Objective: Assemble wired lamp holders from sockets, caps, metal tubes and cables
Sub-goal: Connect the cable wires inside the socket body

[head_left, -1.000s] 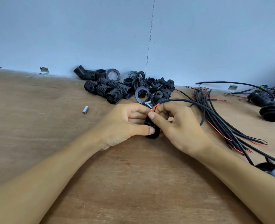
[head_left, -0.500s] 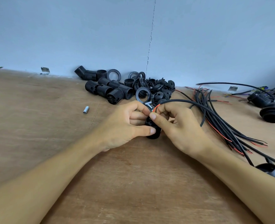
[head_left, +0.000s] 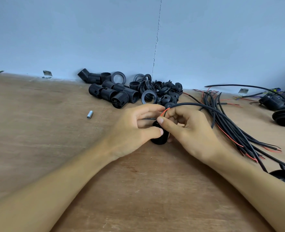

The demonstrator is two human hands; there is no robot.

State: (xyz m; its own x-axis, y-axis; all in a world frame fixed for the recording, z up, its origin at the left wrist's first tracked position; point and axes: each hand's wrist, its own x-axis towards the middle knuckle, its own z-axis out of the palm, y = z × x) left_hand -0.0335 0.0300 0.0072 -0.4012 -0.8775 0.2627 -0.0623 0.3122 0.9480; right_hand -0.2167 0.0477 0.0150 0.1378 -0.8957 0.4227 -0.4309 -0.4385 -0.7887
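My left hand (head_left: pixel 131 131) grips a black threaded socket (head_left: pixel 160 139) that rests on the wooden table (head_left: pixel 54 148), thumb on its side. My right hand (head_left: pixel 188 131) pinches the stripped end of a black cable (head_left: pixel 193 104) right above the socket; a short red wire (head_left: pixel 164 112) shows between the fingertips. The cable arcs away to the right over my right hand. Most of the socket is hidden between both hands.
A heap of black sockets, rings and caps (head_left: pixel 138 92) lies behind the hands by the wall. A small metal tube (head_left: pixel 89 114) lies to the left. A bundle of black cables (head_left: pixel 239 131) spreads at the right, with assembled holders (head_left: pixel 282 113) beyond and a black cap (head_left: pixel 282 177) near my right forearm.
The fingers of both hands have shifted slightly around the cable end above the socket. The socket and the arms stay in the same place.
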